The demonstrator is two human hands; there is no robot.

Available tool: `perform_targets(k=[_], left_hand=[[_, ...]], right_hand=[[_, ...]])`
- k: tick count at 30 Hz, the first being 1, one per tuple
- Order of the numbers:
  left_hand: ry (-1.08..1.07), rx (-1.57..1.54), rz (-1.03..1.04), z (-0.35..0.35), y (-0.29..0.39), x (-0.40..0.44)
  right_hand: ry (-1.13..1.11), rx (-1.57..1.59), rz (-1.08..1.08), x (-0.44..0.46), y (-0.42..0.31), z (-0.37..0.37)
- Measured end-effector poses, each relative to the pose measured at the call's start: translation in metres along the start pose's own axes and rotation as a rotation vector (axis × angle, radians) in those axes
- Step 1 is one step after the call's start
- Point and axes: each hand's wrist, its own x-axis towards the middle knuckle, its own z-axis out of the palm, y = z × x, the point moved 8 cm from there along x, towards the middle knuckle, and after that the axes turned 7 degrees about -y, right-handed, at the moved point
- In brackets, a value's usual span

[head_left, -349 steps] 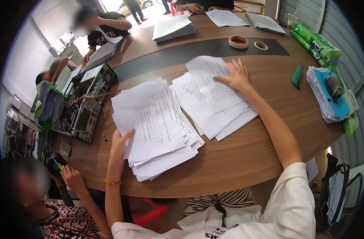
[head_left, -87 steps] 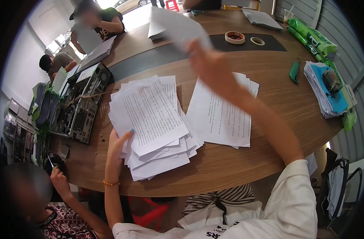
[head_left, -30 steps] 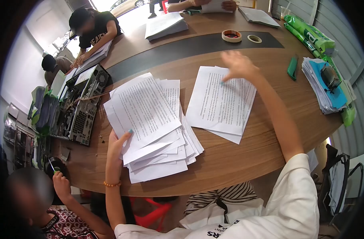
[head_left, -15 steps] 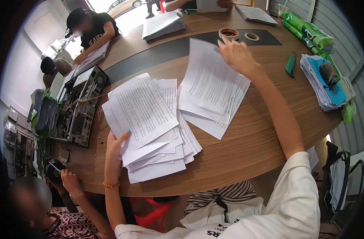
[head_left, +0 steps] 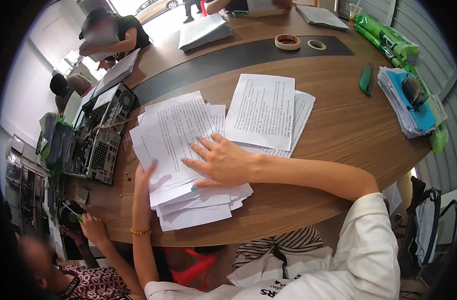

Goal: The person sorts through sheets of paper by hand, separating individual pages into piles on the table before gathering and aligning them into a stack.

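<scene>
A loose, uneven stack of printed paper sheets (head_left: pixel 173 122) lies on the wooden table in front of me. At its lower left edge is my left hand (head_left: pixel 144 182), its blurred thumb over the top sheet and its other fingers hidden under the paper. My right hand (head_left: pixel 222 161) rests on the stack's top sheet with fingers spread. Just right of the stack sits a smaller pile of printed sheets (head_left: pixel 261 112), its top page set askew over those beneath; neither hand touches it.
An opened computer case (head_left: pixel 106 135) stands at the left. Tape rolls (head_left: pixel 287 42) and a green cutter (head_left: pixel 365 80) lie beyond, with a paper stack (head_left: pixel 401 107) at the right. Another person's hand (head_left: pixel 94 228) is at lower left; a person in a cap sits at far left.
My right hand has moved from the smaller pile leftward onto the larger stack. The sheet it held now lies flat on the smaller pile. My left hand has stayed at the stack's edge.
</scene>
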Motion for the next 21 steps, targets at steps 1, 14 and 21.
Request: perform_targets(k=[1,14,21], left_hand=[[0.028,0.269,0.048,-0.006,0.002,0.002],[0.047,0.216,0.037,-0.009,0.000,0.003],[0.060,0.202,0.025,-0.014,-0.003,0.004]], right_hand=[[-0.002,-0.004,-0.002,-0.001,0.002,0.000],[-0.030,0.165,1.088,-0.129,0.250,-0.049],[0.212,0.275,0.857,-0.114,0.247,-0.087]])
